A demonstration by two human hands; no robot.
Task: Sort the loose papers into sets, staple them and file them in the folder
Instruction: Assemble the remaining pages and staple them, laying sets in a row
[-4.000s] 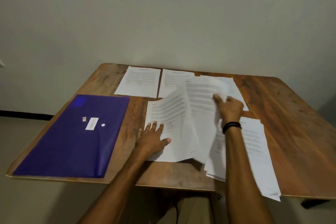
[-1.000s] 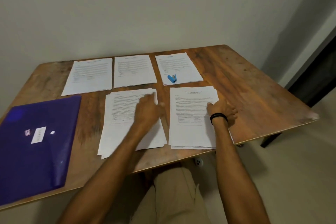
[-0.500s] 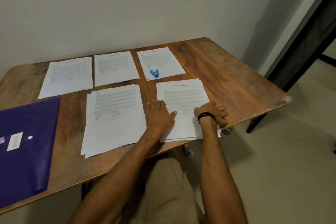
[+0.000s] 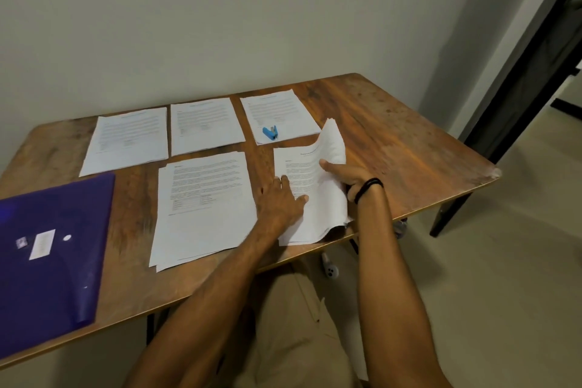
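1. White paper stack (image 4: 311,186), previously flat on the desk (image 4: 393,148), is raised at its right edge.
2. It is gripped by the right hand (image 4: 346,175), pinned by the flat left hand (image 4: 280,201).
3. Stapling is judged next.

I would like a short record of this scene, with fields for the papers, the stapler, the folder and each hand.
Paper piles: five on the table, three far, two near
Stapler: blue, lies on the far right pile
Folder: purple, flat at the table's left end
Left hand: presses flat on the near right stack
Right hand: holds that stack's right edge lifted
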